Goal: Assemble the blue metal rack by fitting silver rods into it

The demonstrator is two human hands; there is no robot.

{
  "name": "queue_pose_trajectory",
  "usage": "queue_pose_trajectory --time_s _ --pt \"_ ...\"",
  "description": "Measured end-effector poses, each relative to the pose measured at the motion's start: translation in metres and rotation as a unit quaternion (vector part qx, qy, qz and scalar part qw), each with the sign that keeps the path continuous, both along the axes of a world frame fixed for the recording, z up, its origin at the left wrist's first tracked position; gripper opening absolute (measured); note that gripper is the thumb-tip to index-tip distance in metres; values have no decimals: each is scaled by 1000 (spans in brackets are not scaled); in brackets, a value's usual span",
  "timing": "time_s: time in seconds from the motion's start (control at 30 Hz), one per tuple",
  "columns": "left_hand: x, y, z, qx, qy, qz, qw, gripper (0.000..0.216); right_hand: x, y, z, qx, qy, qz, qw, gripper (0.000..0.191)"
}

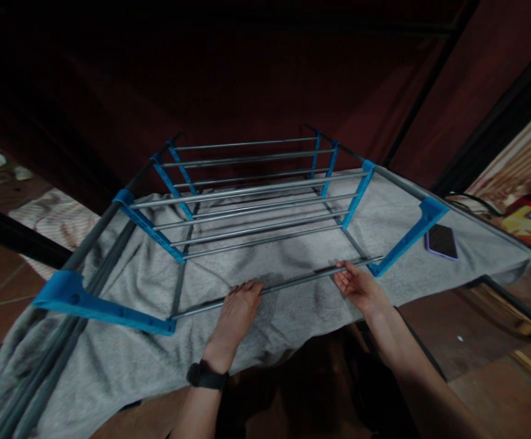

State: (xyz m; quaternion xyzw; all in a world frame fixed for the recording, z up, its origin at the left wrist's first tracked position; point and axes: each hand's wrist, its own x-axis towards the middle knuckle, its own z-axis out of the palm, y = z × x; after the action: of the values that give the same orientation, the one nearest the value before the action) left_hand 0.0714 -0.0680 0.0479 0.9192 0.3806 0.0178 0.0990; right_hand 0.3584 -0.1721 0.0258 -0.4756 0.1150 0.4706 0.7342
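Two hands rest on one thin metal rod (pixel 288 283), the nearest bar of the rack. The left hand (pixel 238 308) lies flat, fingers pressed together, tips touching the rod. The right hand (pixel 359 285) curls loosely under it, thumb on top. Beyond the fingertips I count about seven more rods between blue brackets (pixel 149 225). One grey towel (pixel 292 256) lies below, one phone (pixel 441 241) to the right.

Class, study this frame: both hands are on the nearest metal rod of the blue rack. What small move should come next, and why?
Probably seat the rod fully at both ends. The left hand and right hand rest on it; its ends meet the left bracket and right bracket, but whether they are seated cannot be told.
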Motion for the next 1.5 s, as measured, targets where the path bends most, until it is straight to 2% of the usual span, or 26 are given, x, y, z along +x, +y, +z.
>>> queue_pose_trajectory --time_s 0.23,0.5,0.93,1.2,1.5 --pt "3 -7 -8 60 31 -13 998 36 3 0 0 -16 -5 16 1000 23" --pt "8 -13 -4 60 41 -22 997 45 -2 0 -9 -12 -18 40 999 20" --pt "6 -10 -8 58 27 -30 998 42 -3 4 -17 -13 -43 31 999 16" --pt "4 -10 -10 58 17 -14 998 42 -2 6 -15 -11 -27 40 999 19" --pt "5 -9 -2 35 -8 12 999 31 -3 6 -17 13 -24 30 999 21"
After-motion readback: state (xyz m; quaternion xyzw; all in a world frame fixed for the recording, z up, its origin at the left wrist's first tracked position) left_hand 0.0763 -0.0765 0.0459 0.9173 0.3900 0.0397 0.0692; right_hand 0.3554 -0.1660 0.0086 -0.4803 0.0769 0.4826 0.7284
